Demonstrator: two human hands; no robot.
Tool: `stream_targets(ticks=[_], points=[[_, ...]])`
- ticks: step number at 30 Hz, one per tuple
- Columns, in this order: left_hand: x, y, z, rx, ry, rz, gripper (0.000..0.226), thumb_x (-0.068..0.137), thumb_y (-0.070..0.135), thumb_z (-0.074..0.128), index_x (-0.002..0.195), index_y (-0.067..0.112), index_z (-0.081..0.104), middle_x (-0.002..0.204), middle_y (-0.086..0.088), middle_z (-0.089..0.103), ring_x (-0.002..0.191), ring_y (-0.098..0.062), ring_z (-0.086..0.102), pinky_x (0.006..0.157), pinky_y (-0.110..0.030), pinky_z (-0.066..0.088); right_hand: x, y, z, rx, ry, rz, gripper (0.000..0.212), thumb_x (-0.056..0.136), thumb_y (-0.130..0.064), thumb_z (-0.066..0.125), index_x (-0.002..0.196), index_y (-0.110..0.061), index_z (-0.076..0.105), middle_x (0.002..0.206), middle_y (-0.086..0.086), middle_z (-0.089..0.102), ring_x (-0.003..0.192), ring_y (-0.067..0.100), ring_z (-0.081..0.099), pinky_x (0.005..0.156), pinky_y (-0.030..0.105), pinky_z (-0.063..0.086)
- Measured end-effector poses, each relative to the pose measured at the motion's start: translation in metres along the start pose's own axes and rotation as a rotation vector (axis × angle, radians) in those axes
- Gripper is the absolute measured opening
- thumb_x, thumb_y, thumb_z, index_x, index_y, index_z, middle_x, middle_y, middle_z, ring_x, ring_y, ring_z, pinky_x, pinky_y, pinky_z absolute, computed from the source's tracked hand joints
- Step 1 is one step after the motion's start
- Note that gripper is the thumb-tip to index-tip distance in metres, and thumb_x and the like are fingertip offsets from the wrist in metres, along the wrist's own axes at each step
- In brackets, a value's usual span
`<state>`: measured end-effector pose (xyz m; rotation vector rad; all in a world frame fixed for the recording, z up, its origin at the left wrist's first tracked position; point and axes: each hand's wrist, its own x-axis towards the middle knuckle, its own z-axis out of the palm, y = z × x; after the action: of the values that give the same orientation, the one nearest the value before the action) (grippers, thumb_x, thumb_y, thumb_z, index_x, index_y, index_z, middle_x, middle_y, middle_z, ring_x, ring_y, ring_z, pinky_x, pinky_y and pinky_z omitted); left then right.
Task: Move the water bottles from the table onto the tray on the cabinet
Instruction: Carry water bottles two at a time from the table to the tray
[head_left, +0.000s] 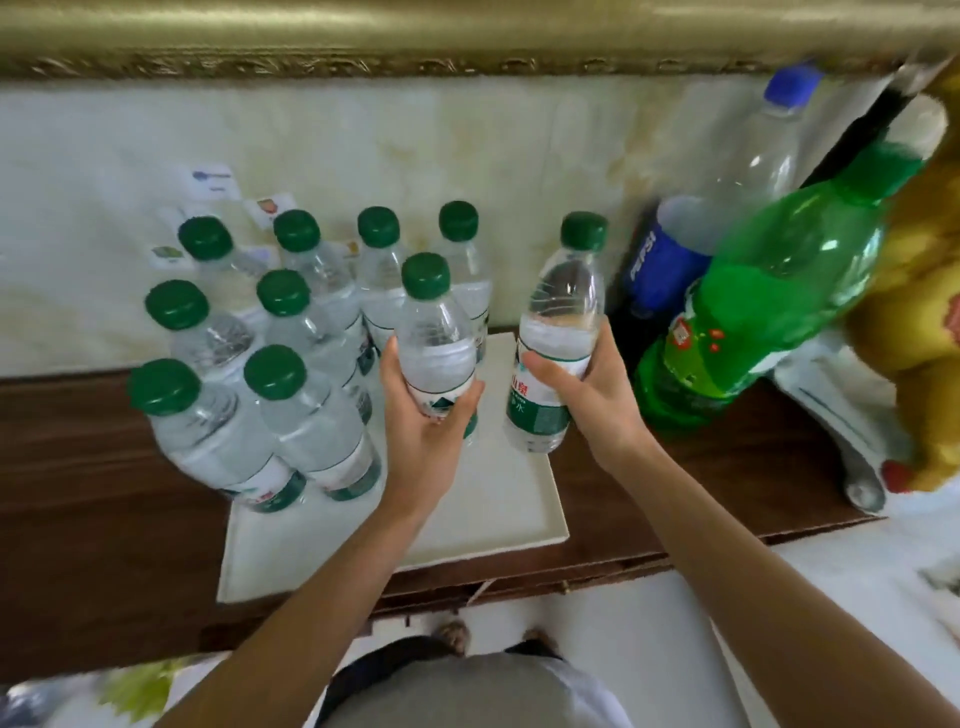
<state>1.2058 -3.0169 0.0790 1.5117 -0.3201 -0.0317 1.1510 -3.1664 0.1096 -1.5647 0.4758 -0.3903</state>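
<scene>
A: Start at the left. What stands on the tray (467, 525)?

B: A cluster of water bottles (291, 332), green caps, clear bodies, white-and-green labels. They are packed upright at the tray's nine to twelve o'clock, probably to leave the near and right-hand part free for more.

A: And the left hand (423, 415)?

B: Its fingers and thumb are curled round the lower body of one bottle (434, 332), just at the label, held upright at the right edge of the cluster. Whether its base touches the tray I cannot tell; the hand hides it.

A: The right hand (582, 387)?

B: Wrapped round the middle of a second bottle (558, 338), at about two o'clock on the tray near its right rim. This one leans slightly and looks only part full. A mid-body grip suits a soft, thin bottle being set down straight.

A: Farther right?

B: A Pepsi bottle (675, 244) and a green soda bottle (763, 291) stand on the cabinet (104, 493) at three o'clock, off the tray, so the right hand has little room there.
</scene>
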Motion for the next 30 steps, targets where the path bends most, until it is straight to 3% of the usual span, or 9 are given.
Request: stream_targets(ticks=[6, 10, 13, 20, 23, 25, 28, 30], points=[[-0.006, -0.007, 0.013, 0.124, 0.238, -0.006, 0.077, 0.078, 0.001, 0.075, 0.142, 0.012, 0.032, 0.140, 0.001, 0.049, 0.129, -0.004, 0.048, 0.109, -0.023, 0.039, 0.029, 0.013, -0.007, -0.021, -0.264, 0.014, 0.064, 0.074, -0.006, 0.079, 0.125, -0.022, 0.045, 0.117, -0.003, 0.064, 0.104, 0.005, 0.064, 0.082, 0.020, 0.053], [-0.011, -0.015, 0.015, 0.194, 0.341, -0.014, 0.082, 0.078, 0.005, 0.077, 0.144, 0.009, 0.029, 0.144, -0.007, 0.045, 0.134, -0.015, 0.045, 0.112, -0.038, 0.038, 0.039, 0.020, -0.006, -0.106, -0.423, -0.017, 0.063, 0.073, -0.005, 0.080, 0.121, -0.026, 0.044, 0.114, -0.007, 0.063, 0.102, 0.002, 0.064, 0.082, 0.018, 0.052], [-0.014, -0.019, 0.014, 0.226, 0.358, -0.020, 0.083, 0.077, 0.010, 0.079, 0.143, 0.008, 0.029, 0.143, -0.009, 0.045, 0.134, -0.020, 0.045, 0.111, -0.047, 0.039, 0.041, 0.025, -0.005, -0.155, -0.484, -0.047, 0.063, 0.072, -0.010, 0.081, 0.119, -0.030, 0.043, 0.116, -0.007, 0.063, 0.107, 0.003, 0.062, 0.089, 0.026, 0.052], [-0.016, 0.024, 0.005, 0.396, 0.258, 0.126, 0.085, 0.080, 0.014, 0.077, 0.147, 0.009, 0.026, 0.149, -0.006, 0.038, 0.139, -0.017, 0.037, 0.114, -0.044, 0.033, 0.039, 0.021, 0.000, -0.258, -0.477, -0.050, 0.068, 0.067, -0.023, 0.085, 0.121, -0.036, 0.045, 0.116, -0.013, 0.063, 0.108, 0.004, 0.061, 0.095, 0.034, 0.051], [-0.008, 0.062, -0.007, 0.582, 0.108, 0.198, 0.082, 0.082, 0.016, 0.074, 0.148, 0.011, 0.026, 0.150, -0.006, 0.038, 0.138, -0.017, 0.037, 0.116, -0.034, 0.031, 0.036, 0.019, -0.001, -0.336, -0.462, -0.056, 0.073, 0.067, -0.025, 0.085, 0.126, -0.032, 0.045, 0.122, -0.011, 0.061, 0.111, 0.007, 0.059, 0.097, 0.033, 0.048], [0.002, 0.083, -0.016, 0.784, -0.044, 0.187, 0.082, 0.083, 0.020, 0.073, 0.149, 0.019, 0.026, 0.151, -0.003, 0.037, 0.136, -0.016, 0.039, 0.111, -0.027, 0.032, 0.034, 0.020, -0.001, -0.437, -0.450, -0.067, 0.079, 0.064, -0.028, 0.086, 0.131, -0.028, 0.044, 0.127, -0.007, 0.060, 0.116, 0.013, 0.057, 0.100, 0.036, 0.046], [0.016, 0.101, -0.023, 1.137, -0.172, 0.200, 0.072, 0.081, 0.028, 0.074, 0.143, 0.021, 0.037, 0.140, -0.006, 0.048, 0.121, -0.025, 0.053, 0.096, -0.041, 0.048, 0.030, 0.021, -0.002, -0.596, -0.452, -0.083, 0.083, 0.064, -0.027, 0.086, 0.135, -0.022, 0.045, 0.131, 0.001, 0.058, 0.121, 0.020, 0.054, 0.103, 0.038, 0.043], [0.023, 0.109, -0.023, 1.214, -0.206, 0.181, 0.066, 0.079, 0.029, 0.076, 0.137, 0.019, 0.046, 0.130, -0.008, 0.055, 0.112, -0.028, 0.057, 0.086, -0.040, 0.050, 0.026, 0.022, -0.003, -0.634, -0.433, -0.087, 0.080, 0.064, -0.025, 0.087, 0.134, -0.019, 0.047, 0.131, 0.002, 0.059, 0.121, 0.021, 0.054, 0.101, 0.034, 0.043]])
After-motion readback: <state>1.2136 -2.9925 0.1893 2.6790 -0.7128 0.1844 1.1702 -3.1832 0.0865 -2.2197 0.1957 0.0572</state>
